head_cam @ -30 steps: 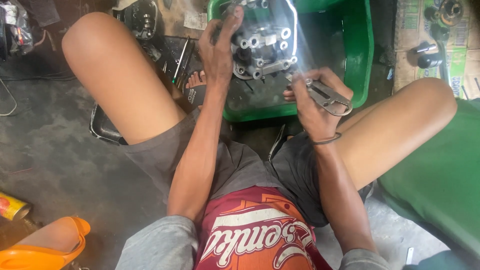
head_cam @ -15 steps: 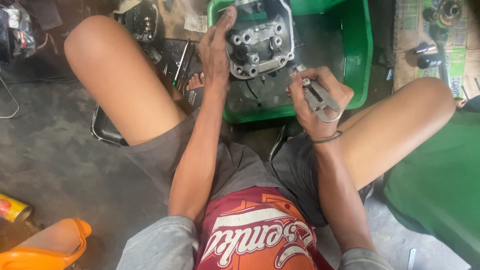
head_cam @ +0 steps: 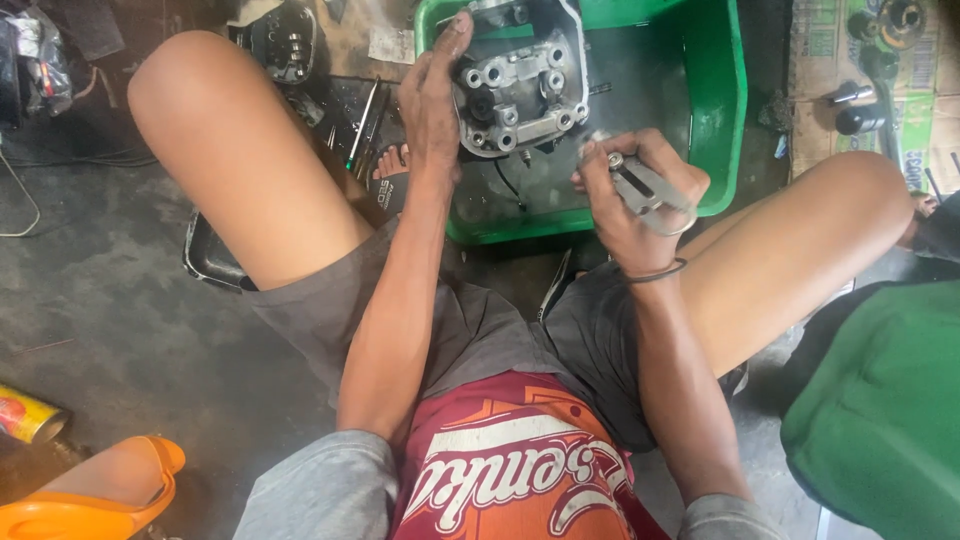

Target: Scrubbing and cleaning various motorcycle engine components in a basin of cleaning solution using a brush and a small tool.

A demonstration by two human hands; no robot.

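I sit low with my knees spread over a green plastic tub [head_cam: 722, 110]. My left hand [head_cam: 432, 100] grips the left side of a grey metal engine cylinder head [head_cam: 520, 85] and holds it tilted above the tub. My right hand [head_cam: 630, 195] is closed around a small set of flat metal blades, a feeler gauge [head_cam: 650, 190], just right of and below the cylinder head. A dark band circles my right wrist.
Loose tools [head_cam: 362, 120] and another engine part [head_cam: 285, 42] lie on the dirty floor at upper left. Cardboard with metal parts [head_cam: 860, 95] sits at upper right. An orange container [head_cam: 80, 505] and a spray can [head_cam: 28, 415] are at lower left; green cloth [head_cam: 880, 400] at right.
The cylinder head has shifted slightly and turned in my left hand. My right hand has lifted a little and drawn closer to the head with the feeler gauge.
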